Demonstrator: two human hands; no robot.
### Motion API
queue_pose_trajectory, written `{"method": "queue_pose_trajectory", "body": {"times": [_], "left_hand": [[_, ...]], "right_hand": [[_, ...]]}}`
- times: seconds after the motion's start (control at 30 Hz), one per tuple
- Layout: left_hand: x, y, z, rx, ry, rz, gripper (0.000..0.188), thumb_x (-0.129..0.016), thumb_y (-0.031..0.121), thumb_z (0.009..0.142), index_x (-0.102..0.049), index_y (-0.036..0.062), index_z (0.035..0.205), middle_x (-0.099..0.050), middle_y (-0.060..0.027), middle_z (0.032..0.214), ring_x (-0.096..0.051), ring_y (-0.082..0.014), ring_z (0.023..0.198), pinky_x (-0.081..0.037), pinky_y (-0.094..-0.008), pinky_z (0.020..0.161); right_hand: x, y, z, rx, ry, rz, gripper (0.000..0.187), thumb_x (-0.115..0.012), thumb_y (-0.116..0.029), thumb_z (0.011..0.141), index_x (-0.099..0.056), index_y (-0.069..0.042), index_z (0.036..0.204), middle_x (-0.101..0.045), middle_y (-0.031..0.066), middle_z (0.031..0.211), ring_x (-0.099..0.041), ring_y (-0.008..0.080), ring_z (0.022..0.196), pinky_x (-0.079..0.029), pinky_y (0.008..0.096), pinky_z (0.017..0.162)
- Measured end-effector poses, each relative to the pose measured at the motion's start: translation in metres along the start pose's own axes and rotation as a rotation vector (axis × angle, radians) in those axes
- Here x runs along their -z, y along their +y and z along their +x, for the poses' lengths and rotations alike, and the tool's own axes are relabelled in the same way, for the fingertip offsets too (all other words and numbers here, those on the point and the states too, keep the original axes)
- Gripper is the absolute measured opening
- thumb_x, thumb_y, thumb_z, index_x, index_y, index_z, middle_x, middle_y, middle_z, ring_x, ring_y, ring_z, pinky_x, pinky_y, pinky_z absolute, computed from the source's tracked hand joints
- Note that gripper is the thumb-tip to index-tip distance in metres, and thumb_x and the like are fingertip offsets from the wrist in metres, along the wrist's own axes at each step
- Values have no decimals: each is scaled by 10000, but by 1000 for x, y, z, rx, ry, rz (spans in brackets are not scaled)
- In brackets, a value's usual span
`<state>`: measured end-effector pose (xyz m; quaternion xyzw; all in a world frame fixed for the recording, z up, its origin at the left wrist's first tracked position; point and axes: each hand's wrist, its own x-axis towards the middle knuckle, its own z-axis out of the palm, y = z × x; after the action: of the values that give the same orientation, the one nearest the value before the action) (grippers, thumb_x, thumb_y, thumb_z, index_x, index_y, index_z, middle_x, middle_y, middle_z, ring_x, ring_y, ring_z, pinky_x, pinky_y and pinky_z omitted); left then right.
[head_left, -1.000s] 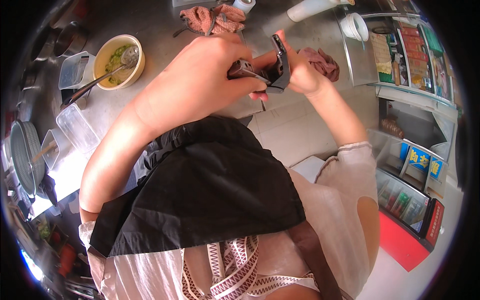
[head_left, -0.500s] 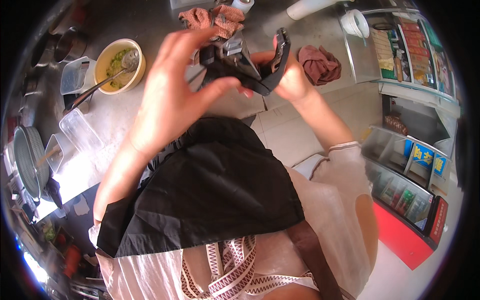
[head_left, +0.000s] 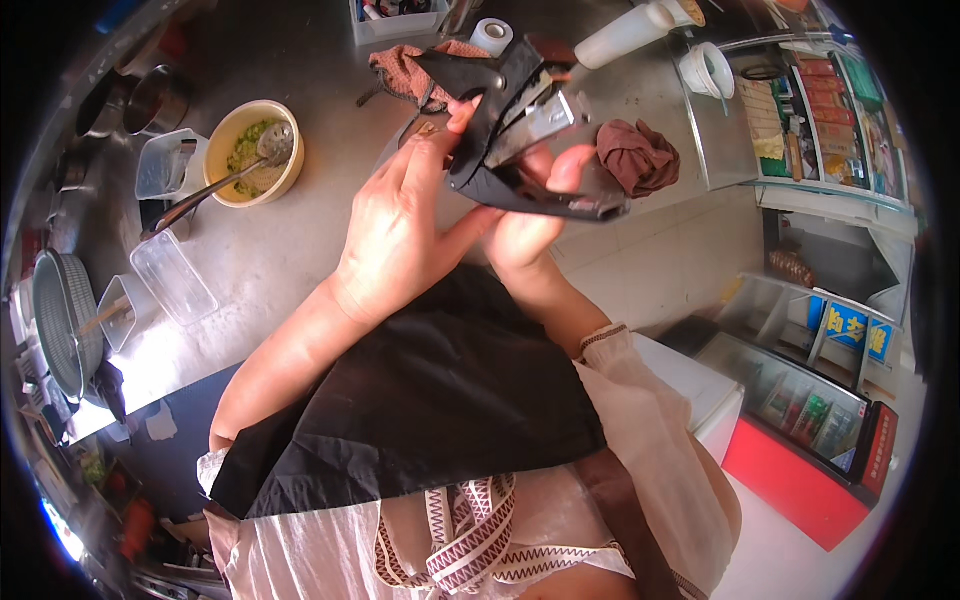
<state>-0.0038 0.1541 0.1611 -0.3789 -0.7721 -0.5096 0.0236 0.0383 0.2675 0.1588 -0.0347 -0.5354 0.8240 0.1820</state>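
Up in front of me is a black hinged hand-held device (head_left: 480,150), shaped like a label gun, with a shiny metal plate inside. Its parts stand swung apart. My right hand (head_left: 532,235) holds it from below, the thumb showing inside the gap between the parts. On its left side, my left hand (head_left: 400,195) grips with the fingertips against the black body and the thumb underneath. The device hides some of the right fingers. Behind it lie a pinkish-red cloth (head_left: 405,75) and a white roll (head_left: 491,37). A crumpled maroon cloth (head_left: 638,158) lies to its right.
A cream bowl (head_left: 298,170) of green food with a slotted spoon stands on the metal counter (head_left: 270,260) at left. Clear plastic tubs (head_left: 175,278) and a grey basket (head_left: 65,320) are beside it. A red display fridge (head_left: 800,480) stands at lower right.
The device has moved right and turned, its metal plate now facing more to the right. My left hand has closed from a spread pose onto its side. The view has shifted slightly.
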Motion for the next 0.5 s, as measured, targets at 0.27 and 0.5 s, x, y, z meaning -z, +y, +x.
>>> {"method": "queue_pose_trajectory", "body": {"times": [0.27,0.5], "left_hand": [[2,-8,-2,-54,-76,-53,653,-754,133,572,-434,-34,1116,-562,-188,975,-576,-360,891,-482,-389,746],[-5,-19,-6,-29,-121,-26,610,-730,150,609,-433,-41,1106,-587,-201,963,-603,-358,846,-500,-388,704]], "right_hand": [[13,5,-7,214,-19,-344,819,-235,-704,833,-514,25,1082,-469,104,1088,-478,198,984,-374,318,865],[-1,-26,2,379,-171,-75,1080,-251,-856,654,-368,43,1240,-446,183,1203,-455,226,1076,-355,369,942]]}}
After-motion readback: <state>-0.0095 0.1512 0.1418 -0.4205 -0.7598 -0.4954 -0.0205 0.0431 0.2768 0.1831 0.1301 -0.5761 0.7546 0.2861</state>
